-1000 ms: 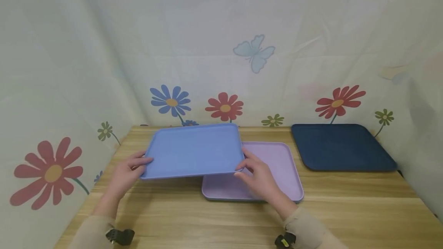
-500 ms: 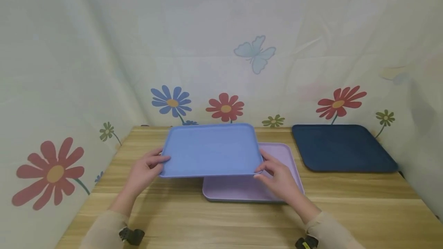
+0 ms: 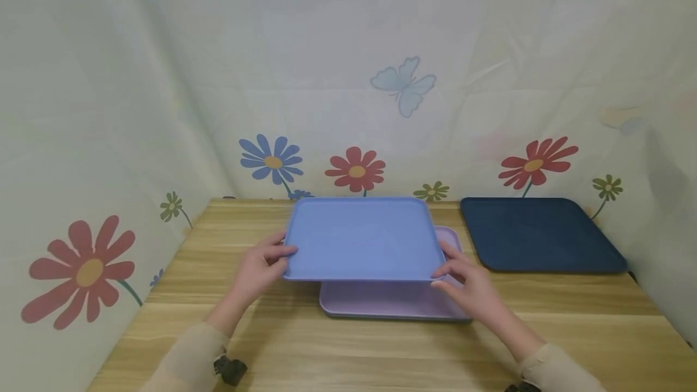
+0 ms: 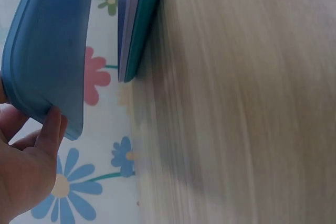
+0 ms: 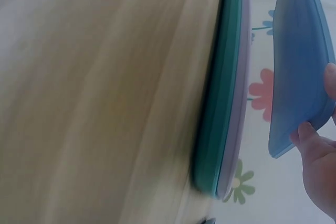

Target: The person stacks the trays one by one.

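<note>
Both hands hold a light blue tray (image 3: 362, 238) raised above the table, level or nearly so. My left hand (image 3: 264, 266) pinches its left edge, and my right hand (image 3: 472, 286) grips the right edge near the front corner. Beneath it lies a lilac tray (image 3: 392, 301), mostly covered by the blue one in the head view. Under the lilac tray sits a green tray (image 5: 218, 114), seen edge-on in the right wrist view. Both wrist views show a gap between the blue tray's underside (image 4: 52, 51) and the stack.
A dark navy tray (image 3: 541, 235) lies on the wooden table (image 3: 348, 356) at the back right. Behind the table hangs a pale cloth (image 3: 305, 65) printed with flowers and a butterfly.
The blue tray has moved right in both hands, from the left of the stack to over the lilac tray, and its tilt has levelled out. The lilac and navy trays stay put.
</note>
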`<state>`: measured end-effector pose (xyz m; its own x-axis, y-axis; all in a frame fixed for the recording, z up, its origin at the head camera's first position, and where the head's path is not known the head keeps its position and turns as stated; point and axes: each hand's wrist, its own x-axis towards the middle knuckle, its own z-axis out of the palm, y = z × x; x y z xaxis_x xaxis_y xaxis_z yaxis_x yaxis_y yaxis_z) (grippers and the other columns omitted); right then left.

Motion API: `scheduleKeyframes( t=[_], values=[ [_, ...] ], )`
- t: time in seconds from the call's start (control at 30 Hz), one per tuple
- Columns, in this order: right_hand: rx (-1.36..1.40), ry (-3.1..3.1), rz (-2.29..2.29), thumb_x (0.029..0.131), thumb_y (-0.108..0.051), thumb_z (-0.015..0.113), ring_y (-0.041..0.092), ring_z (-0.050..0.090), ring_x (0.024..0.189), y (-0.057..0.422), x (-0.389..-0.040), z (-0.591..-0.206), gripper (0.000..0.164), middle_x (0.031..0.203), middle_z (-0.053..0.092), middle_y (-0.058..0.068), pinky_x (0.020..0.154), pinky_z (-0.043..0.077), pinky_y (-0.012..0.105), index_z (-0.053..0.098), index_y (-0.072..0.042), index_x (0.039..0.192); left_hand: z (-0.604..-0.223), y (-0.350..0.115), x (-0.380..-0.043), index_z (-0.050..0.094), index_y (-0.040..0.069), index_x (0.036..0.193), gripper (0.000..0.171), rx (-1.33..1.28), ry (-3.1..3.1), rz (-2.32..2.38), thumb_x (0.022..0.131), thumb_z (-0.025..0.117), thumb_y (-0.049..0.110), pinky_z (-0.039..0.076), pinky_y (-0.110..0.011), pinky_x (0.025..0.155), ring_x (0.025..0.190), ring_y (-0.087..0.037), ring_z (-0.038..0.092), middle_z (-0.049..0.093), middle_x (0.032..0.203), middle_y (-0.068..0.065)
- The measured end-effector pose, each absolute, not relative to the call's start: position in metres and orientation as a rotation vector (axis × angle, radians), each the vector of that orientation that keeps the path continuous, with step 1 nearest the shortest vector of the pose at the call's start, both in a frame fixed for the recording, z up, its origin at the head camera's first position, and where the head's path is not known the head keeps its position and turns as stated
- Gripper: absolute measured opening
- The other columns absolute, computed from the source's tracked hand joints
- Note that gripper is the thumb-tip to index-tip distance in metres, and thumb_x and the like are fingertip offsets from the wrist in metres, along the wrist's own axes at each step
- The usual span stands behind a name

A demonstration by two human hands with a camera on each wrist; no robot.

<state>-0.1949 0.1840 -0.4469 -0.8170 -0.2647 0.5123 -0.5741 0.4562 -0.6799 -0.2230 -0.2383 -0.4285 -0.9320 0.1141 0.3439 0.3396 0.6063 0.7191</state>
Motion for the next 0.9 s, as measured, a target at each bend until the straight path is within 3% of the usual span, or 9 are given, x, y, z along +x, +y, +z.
scheduleKeyframes(
  t=[0.13,0.27,0.37,0.6,0.9],
  values=[
    [0.706,-2.392,1.281,0.075,0.001,0.083,0.049,0.052,0.121,0.195,-0.191,-0.449,0.023,0.140,0.051,0.029,0.088,0.043,0.009,0.072,-0.017,0.083,-0.432,-0.229,-0.223,0.077,0.000,0.104,0.027,-0.402,-2.566,-1.252,0.081,0.064,-0.001,0.048,-0.045,0.097,0.127,-0.040,0.052,0.055,0.138,-0.022],
    [0.701,-2.424,1.260,0.075,0.000,0.083,0.049,0.052,0.120,0.205,-0.189,-0.452,0.024,0.140,0.050,0.028,0.087,0.042,0.008,0.072,-0.018,0.084,-0.437,-0.221,-0.224,0.077,0.000,0.103,0.027,-0.444,-2.550,-1.272,0.080,0.064,-0.003,0.045,-0.049,0.101,0.124,-0.039,0.055,0.055,0.138,-0.023],
    [0.707,-2.432,1.205,0.073,0.001,0.084,0.047,0.055,0.118,0.212,-0.187,-0.453,0.025,0.138,0.052,0.028,0.084,0.043,0.006,0.072,-0.019,0.082,-0.440,-0.217,-0.224,0.077,0.000,0.103,0.026,-0.480,-2.534,-1.312,0.080,0.065,-0.004,0.046,-0.047,0.099,0.120,-0.039,0.058,0.054,0.138,-0.024],
    [0.714,-2.460,1.224,0.072,0.001,0.085,0.019,0.054,0.121,0.228,-0.181,-0.457,0.023,0.137,0.052,0.030,0.085,0.044,0.007,0.074,-0.017,0.081,-0.446,-0.205,-0.218,0.075,-0.001,0.107,0.025,-0.515,-2.548,-1.401,0.083,0.068,0.000,0.048,-0.046,0.097,0.121,-0.040,0.056,0.049,0.143,-0.024],
    [0.808,-2.458,1.189,0.070,0.000,0.086,0.005,0.050,0.120,0.245,-0.178,-0.462,0.023,0.133,0.053,0.034,0.084,0.044,0.006,0.076,-0.016,0.082,-0.457,-0.191,-0.214,0.074,-0.002,0.110,0.026,-0.543,-2.569,-1.419,0.084,0.068,-0.001,0.050,-0.040,0.094,0.124,-0.038,0.054,0.047,0.145,-0.023]
  ],
)
